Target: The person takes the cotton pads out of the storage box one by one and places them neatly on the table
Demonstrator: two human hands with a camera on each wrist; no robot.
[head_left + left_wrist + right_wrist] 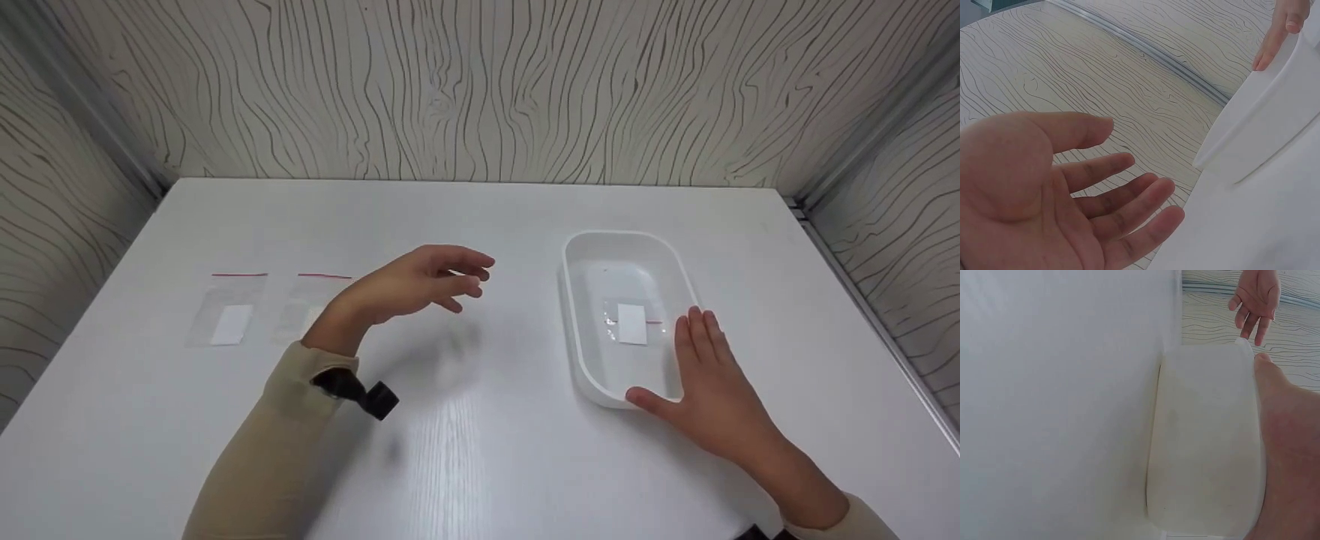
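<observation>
A white plastic tub (574, 337) stands right of the middle of the table. Inside it lies a small clear zip bag (631, 325) with a white card and a red zip line. My right hand (712, 401) rests on the tub's near right rim, fingers straight along the side and thumb at the front corner. My left hand (416, 285) is in the air left of the tub, holding nothing; in the left wrist view its fingers (1129, 219) are relaxed and apart. The right wrist view shows the tub's outer wall (1207, 439) beside my right hand (1292, 450).
Two more clear zip bags with red zip lines lie at the left of the white table (480, 480): one bag (229, 315) with a white card, and another bag (296, 311) partly behind my left wrist. Patterned wall panels (480, 90) enclose the back and sides.
</observation>
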